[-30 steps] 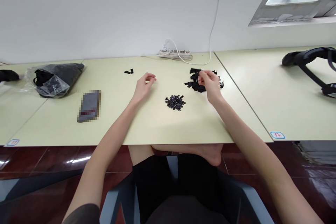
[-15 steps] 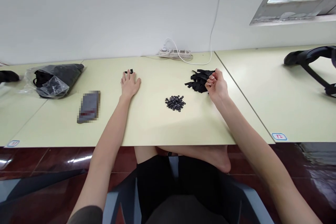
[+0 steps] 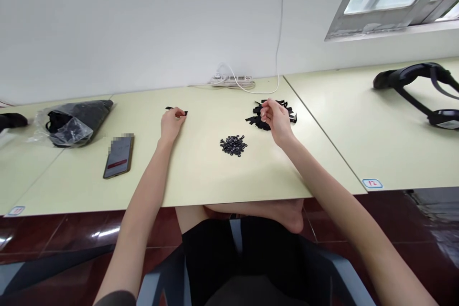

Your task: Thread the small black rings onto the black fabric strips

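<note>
On the table [image 3: 201,177], my left hand [image 3: 171,125] has its fingers curled and pinched at a short black fabric strip [image 3: 185,113]. Another bit of black shows just behind those fingers. My right hand [image 3: 279,121] is closed, thumb and fingers bunched together in front of a loose pile of black strips [image 3: 260,122]. Whatever lies between its fingertips, if anything, is hidden. Between the two hands, closer to me, is a small heap of black rings [image 3: 233,145], each seemingly with a hole.
At left lie a phone [image 3: 120,157] and a clear plastic bag [image 3: 77,124] with black contents. A power strip [image 3: 233,81] with a white cable [image 3: 279,48] sits against the wall. To the right is a black strapped device [image 3: 412,79], past the table seam.
My left hand went from lying flat with spread fingers to curled fingers at the black strip. My right hand moved left across the pile, uncovering its right side. The view shifted slightly.
</note>
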Motion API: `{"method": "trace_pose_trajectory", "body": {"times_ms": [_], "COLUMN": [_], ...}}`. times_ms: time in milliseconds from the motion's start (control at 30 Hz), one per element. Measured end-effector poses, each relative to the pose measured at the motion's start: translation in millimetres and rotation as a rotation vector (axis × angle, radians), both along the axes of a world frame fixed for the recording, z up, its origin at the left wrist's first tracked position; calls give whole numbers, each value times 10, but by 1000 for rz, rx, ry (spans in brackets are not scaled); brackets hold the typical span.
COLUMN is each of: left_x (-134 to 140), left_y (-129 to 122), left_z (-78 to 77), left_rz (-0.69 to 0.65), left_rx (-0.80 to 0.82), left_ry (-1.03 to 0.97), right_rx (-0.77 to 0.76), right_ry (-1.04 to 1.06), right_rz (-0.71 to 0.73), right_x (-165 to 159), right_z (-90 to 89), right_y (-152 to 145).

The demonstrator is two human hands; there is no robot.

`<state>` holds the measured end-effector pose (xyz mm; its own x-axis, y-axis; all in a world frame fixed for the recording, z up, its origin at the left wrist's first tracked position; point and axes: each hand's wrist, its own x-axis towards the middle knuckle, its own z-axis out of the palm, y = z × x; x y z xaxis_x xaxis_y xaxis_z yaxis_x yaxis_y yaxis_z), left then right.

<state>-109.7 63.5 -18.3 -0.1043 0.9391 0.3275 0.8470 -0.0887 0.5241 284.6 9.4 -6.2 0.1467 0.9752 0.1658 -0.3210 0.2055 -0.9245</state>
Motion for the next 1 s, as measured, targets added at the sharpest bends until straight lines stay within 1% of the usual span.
{"method": "trace_pose_trajectory", "body": {"times_ms": [167,267,300,433,533,633,733,900,1000], "left_x": [62,246,342,830,1145,1301,1330,1319,1330], "left_y": [-40,-115,-154,-375,-567,-698,-740,-727,-736], "left_z": [3,73,107,246,304,309,290,279,277], "left_rz": [-34,-93,-139,-445,-614,-713,-744,-741,-731], "left_rx": [-14,-27,-26,-13,-39,-87,-125,-115,-103], "left_ry": [-201,-316,-366,-605,-632,-633,-629,-660,-666], "right_rx": [35,59,68,114,148,163,158,160,150], "right_ry": [-133,-215,-252,-412,-444,-448,-445,-425,-400], "right_rz": [32,118,158,293,362,391,390,342,346], "right_x": [-36,-69,-87,-184,-253,-289,-298,-299,-305], "right_z": [11,11,9,0,-9,-20,-27,-14,4], "right_y": [-28,-64,-83,-180,-241,-271,-285,-305,-317]}}
